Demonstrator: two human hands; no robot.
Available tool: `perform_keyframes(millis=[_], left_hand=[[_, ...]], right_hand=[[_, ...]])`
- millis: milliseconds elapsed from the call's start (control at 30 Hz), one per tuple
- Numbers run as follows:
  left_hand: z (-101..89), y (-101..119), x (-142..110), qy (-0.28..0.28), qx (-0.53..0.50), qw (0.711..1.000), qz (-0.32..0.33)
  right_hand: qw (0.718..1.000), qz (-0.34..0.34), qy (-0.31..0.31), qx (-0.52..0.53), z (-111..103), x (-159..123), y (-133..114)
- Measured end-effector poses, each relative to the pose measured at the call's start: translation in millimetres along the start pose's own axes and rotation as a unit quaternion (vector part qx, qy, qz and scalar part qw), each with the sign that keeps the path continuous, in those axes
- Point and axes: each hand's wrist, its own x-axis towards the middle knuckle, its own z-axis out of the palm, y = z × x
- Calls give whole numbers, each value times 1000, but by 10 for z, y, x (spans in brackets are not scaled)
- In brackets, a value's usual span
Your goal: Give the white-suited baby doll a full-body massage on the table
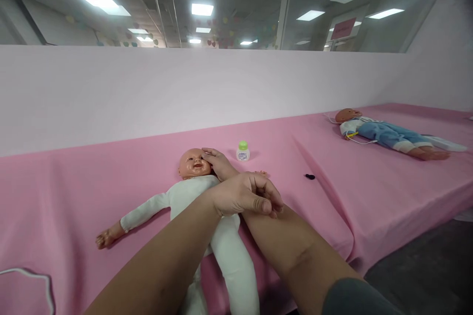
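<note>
A baby doll (192, 192) in a white suit lies on its back on the pink sheet (74, 192), arms spread. My right hand (219, 162) reaches in from the lower right, its fingers stretched flat against the side of the doll's head. My left hand (246, 198) crosses over my right wrist with fingers curled and thumb pressed in. The doll's small hand (262, 173) peeks out just beyond my left hand. What the curled fingers grip is hidden.
A small white bottle with a green cap (243, 151) stands just right of the doll's head. A small black object (309, 176) lies further right. A second doll in blue clothes (388, 133) lies at the far right. A white wall runs behind; dark floor shows at lower right.
</note>
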Motion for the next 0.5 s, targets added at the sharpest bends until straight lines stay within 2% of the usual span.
perform_keyframes(millis=[167,333,500], left_hand=[[-43,-107,36,-64,-80,994,37],[-63,-173,47,-133,-91,985,58],[-58,-173,45,-149,-94,983,59]], right_hand=[[999,21,18,18,17,-50,-47],[999,31,20,25,67,-103,-105],[999,28,17,2,96,-106,-101]])
